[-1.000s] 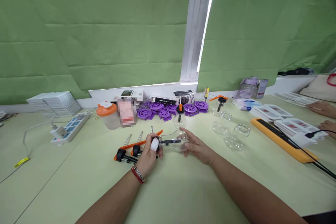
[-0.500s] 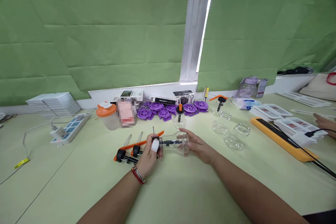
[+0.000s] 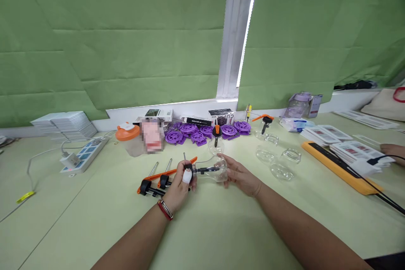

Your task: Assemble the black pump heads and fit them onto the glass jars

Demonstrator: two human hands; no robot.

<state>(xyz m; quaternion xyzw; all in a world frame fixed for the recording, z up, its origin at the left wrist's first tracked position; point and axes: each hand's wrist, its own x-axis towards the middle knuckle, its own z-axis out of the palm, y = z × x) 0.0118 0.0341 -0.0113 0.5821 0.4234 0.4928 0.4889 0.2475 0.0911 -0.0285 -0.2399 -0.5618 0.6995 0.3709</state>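
Barely shifted since 0.5 s ago. Bare table (image 3: 221,236) near side, clutter far. Clear bottle (image 3: 212,169) mid-table, on its side, cupped by right hand (image 3: 240,175); left hand (image 3: 179,187) pinching black pump stem (image 3: 202,170) at neck.

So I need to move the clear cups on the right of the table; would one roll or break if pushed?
The clear cups look thin and transparent, so probably light and likely to slide on the smooth table. Their round walls suggest one could roll if tipped on its side. Whether glass or plastic cannot be told, so treat them as fragile.
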